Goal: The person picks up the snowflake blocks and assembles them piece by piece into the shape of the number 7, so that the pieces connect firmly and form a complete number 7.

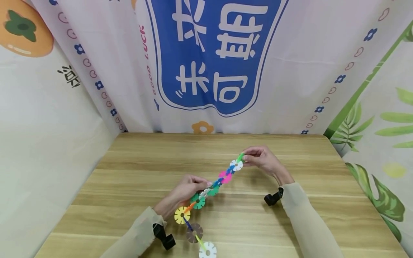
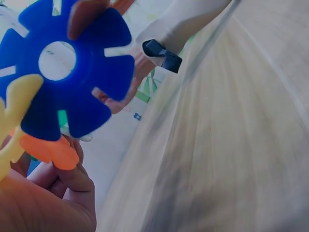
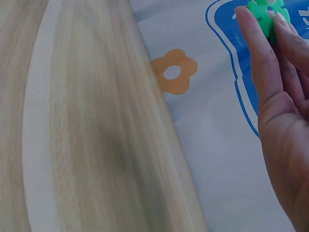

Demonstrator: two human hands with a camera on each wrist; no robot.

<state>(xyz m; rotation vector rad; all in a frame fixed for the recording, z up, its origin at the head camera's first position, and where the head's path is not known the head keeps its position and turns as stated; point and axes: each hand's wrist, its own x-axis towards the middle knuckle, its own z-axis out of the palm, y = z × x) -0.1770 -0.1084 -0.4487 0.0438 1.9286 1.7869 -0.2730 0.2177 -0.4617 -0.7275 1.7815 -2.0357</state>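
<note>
A chain of slotted plastic snowflake discs, with a pink disc (image 1: 225, 177) in its upper part, slants between both hands. At its upper right end, my right hand (image 1: 262, 159) pinches a bright green disc (image 3: 263, 18) between thumb and fingers. Next to that comes a white disc (image 1: 236, 165). My left hand (image 1: 186, 189) pinches the chain around its middle, close to a teal disc (image 1: 198, 201). Below that hand hang an orange, a yellow (image 1: 178, 215), a brown (image 1: 194, 240) and a bottom white disc (image 1: 211, 247). A blue disc (image 2: 89, 63) fills much of the left wrist view.
Both hands are above a wood-grain table (image 1: 155, 154). Printed cloth (image 1: 290, 71) hangs along its back edge and both sides. A black wrist camera (image 1: 164, 238) sits on the left sleeve, another black camera (image 1: 272, 198) on the right.
</note>
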